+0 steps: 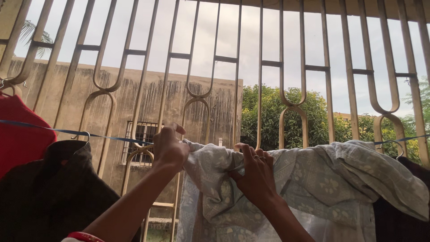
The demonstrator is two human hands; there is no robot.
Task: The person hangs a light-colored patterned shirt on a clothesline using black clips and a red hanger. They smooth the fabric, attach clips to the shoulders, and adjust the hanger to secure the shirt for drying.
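A pale grey-green patterned cloth (322, 179) hangs draped over a blue clothesline (103, 136) that runs across a barred window. My left hand (169, 150) grips the cloth's left end at the line, fingers curled around the fabric. My right hand (254, 172) presses and pinches the cloth near the middle of the line, a ring on one finger. A red bangle (84, 236) shows on my left wrist at the bottom edge.
A black garment on a hanger (67, 179) and a red garment (18, 134) hang at the left. Another dark garment (405, 201) hangs at the right. Beige metal window bars (262, 89) stand just behind the line; a stained wall and trees lie beyond.
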